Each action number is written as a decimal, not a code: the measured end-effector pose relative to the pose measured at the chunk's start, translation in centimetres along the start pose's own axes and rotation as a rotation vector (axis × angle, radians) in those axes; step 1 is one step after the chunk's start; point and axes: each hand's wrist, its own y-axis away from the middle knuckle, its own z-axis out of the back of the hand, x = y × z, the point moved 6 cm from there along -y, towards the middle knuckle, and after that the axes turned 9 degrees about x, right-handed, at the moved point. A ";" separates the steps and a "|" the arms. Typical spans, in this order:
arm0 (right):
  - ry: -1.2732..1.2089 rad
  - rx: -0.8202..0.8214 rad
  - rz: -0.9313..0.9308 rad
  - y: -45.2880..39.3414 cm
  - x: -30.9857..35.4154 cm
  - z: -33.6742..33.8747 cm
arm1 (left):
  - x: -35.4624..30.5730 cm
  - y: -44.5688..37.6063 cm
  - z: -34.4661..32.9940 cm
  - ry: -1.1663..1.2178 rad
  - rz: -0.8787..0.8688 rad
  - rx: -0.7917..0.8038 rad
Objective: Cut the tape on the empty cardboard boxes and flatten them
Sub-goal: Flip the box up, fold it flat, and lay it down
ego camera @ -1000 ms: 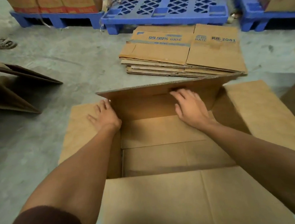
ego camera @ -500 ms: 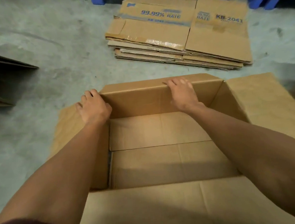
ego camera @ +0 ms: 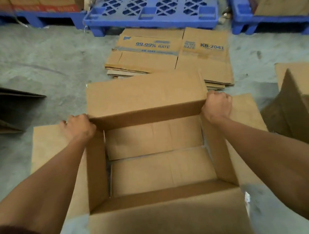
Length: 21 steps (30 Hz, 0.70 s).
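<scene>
Cardboard box [ego camera: 159,170] stands open on the floor [ego camera: 35,67] right below the camera, top flaps splayed out and its bottom flaps closed, so it looks not yet flattened; whether tape holds the bottom I cannot tell. Both hands are closed on its far corners, the left hand [ego camera: 78,126] at the left one, the right hand [ego camera: 216,105] at the right. Farther off, a stack of flattened boxes [ego camera: 167,60] lies by a blue pallet [ego camera: 150,10]. Another open box [ego camera: 300,105] waits at the right, so work likely remains.

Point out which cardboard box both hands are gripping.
The open box directly below, left hand and right hand at its far corners; others lie flattened or untouched.
</scene>
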 end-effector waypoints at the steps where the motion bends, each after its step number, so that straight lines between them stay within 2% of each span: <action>1: -0.008 0.002 0.004 -0.1 0.0 1.0 | 0.4 0.5 1.1 0.011 0.016 -0.018; 5: -0.052 -0.031 0.136 0.0 0.3 8.3 | 2.0 4.9 8.4 0.118 0.112 -0.103; 7: -0.137 -0.042 0.130 -0.1 -0.1 11.3 | 2.4 7.1 11.4 0.210 0.185 -0.159; 12: -0.228 0.050 0.116 1.3 -1.8 14.8 | 4.4 11.9 13.1 0.492 0.301 -0.091; 16: -0.289 0.041 0.055 3.1 -3.6 13.9 | 4.4 13.7 11.9 0.633 0.251 -0.088; 21: -0.352 0.053 -0.052 4.8 -4.7 11.2 | 4.4 14.0 9.2 0.544 0.036 -0.060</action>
